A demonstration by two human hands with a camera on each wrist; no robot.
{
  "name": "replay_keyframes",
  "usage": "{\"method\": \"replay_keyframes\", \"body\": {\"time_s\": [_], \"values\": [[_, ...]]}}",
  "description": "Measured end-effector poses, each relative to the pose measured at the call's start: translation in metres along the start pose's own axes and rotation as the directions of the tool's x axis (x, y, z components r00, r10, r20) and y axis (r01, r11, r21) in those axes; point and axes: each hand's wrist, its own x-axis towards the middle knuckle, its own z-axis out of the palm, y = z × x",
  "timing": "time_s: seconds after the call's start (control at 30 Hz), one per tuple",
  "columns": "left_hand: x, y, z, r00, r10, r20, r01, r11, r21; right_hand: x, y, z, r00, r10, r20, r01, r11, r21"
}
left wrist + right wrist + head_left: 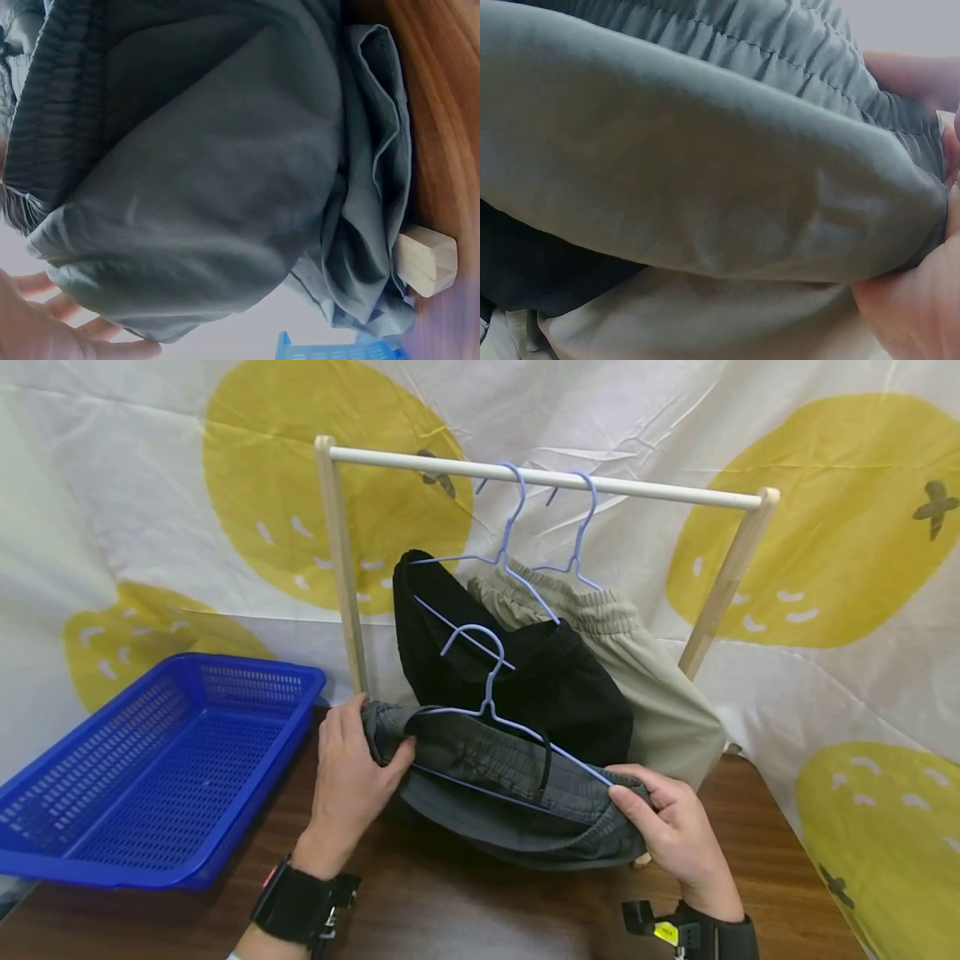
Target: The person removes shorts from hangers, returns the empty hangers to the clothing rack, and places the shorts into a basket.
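Note:
Dark grey elastic-waist pants [517, 839] are held up in front of the rack, a lavender hanger [491, 681] inside their waistband. The hanger's hook stands free below the rail, in front of the black garment. My left hand [348, 777] grips the waistband's left end, thumb on the near side. With thumb and fingers my right hand [671, 827] pinches the right end, beside the hanger's tip. A black drawstring [546, 764] loops over the hanger's arm. In the left wrist view, grey cloth [210, 165] hangs beside my fingers; the right wrist view shows the gathered waistband [780, 67].
Black pants [517, 685] and beige pants [660, 685] hang on lavender hangers from the white rail [420, 462] of a wooden-legged rack. A blue plastic basket [142, 777] is at left on the brown table [465, 914]. Behind hangs a yellow-patterned cloth [585, 410].

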Motion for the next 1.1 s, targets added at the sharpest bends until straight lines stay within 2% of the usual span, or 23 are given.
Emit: {"method": "replay_keyframes", "body": {"time_s": [0.17, 0.33, 0.57, 0.63, 0.7, 0.77, 0.9, 0.97, 1.1], "values": [[-0.001, -0.002, 0.003, 0.999, -0.014, -0.041, 0.014, 1.0, -0.009, 0.0, 0.0, 0.001, 1.0, 0.002, -0.009, -0.002, 1.0, 0.0], [-0.002, -0.006, 0.005, 0.999, -0.01, -0.045, 0.01, 1.0, -0.013, -0.001, 0.001, 0.003, 1.0, -0.008, 0.004, 0.008, 0.999, 0.031], [0.001, -0.008, 0.005, 0.996, 0.061, -0.057, -0.064, 0.997, -0.05, -0.002, -0.001, 0.001, 0.999, 0.02, -0.032, -0.021, 0.999, -0.042], [0.002, -0.007, 0.004, 0.997, 0.059, -0.048, -0.062, 0.996, -0.067, -0.002, -0.002, 0.0, 0.999, 0.023, -0.043, -0.025, 0.998, -0.054], [0.003, -0.007, 0.001, 1.0, 0.018, -0.014, -0.019, 0.997, -0.079, -0.002, -0.002, -0.001, 0.999, 0.017, -0.041, -0.018, 0.999, -0.039], [0.003, -0.007, -0.002, 0.997, -0.061, 0.042, 0.064, 0.995, -0.073, -0.002, -0.001, -0.001, 0.999, 0.008, -0.032, -0.008, 1.0, -0.017], [0.004, -0.007, -0.006, 0.961, -0.226, 0.157, 0.236, 0.971, -0.045, -0.002, -0.001, -0.002, 1.0, -0.005, -0.013, 0.005, 1.0, 0.023], [0.004, -0.007, -0.008, 0.948, -0.263, 0.181, 0.274, 0.961, -0.037, -0.002, 0.0, -0.002, 1.0, -0.014, -0.012, 0.014, 1.0, 0.017], [0.005, -0.006, -0.008, 0.952, -0.265, 0.154, 0.273, 0.961, -0.035, -0.003, 0.0, -0.002, 1.0, -0.024, -0.014, 0.024, 1.0, 0.012]]}}
